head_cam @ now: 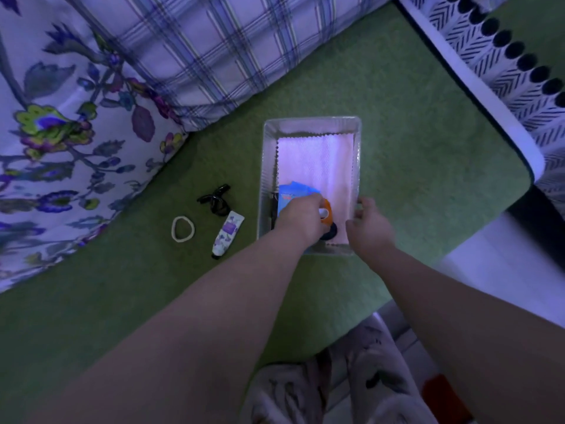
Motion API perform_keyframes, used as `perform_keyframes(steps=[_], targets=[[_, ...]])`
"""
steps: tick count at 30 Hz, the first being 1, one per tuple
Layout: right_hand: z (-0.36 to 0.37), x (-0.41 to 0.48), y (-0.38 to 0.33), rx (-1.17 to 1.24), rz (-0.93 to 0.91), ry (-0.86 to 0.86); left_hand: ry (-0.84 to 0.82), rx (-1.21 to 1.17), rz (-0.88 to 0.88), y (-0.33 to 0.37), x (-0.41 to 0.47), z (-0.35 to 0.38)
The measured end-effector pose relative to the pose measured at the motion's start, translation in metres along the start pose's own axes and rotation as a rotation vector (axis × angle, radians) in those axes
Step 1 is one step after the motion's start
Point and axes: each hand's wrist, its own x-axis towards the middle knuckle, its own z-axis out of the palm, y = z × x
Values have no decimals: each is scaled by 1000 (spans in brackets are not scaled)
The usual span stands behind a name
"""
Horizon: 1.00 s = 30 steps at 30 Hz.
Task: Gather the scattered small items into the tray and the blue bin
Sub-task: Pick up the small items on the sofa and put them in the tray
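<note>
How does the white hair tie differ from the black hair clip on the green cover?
The hair tie is a pale, thin closed ring lying flat; the hair clip is black, bulkier and irregular in shape. The tie lies nearer the person, the clip farther away. Both lie outside the tray, left of it.

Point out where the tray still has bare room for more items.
The far half of the tray, over the pink cloth, is free. The near end is crowded: blue packet, orange item, left hand.
</note>
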Motion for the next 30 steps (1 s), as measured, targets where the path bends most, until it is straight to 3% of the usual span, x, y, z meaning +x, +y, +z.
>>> perform_keyframes(steps=[5,8,14,24,30], targets=[[-3,1,4,-36,19,-31,-7,-148,-26,0,-5,4],[-4,-2,-2,-46,52,-40,93,-138,-80,-15,-15,-7],[1,-24,-25,-40,-111,155,272,-38,-205,-53,-41,-38],[75,-45,-80,-55,-418,-75,179,-10,-482,-147,-66,-52],[129,-42,-104,-110,-469,-152,183,3,-562,-210,-58,-55]])
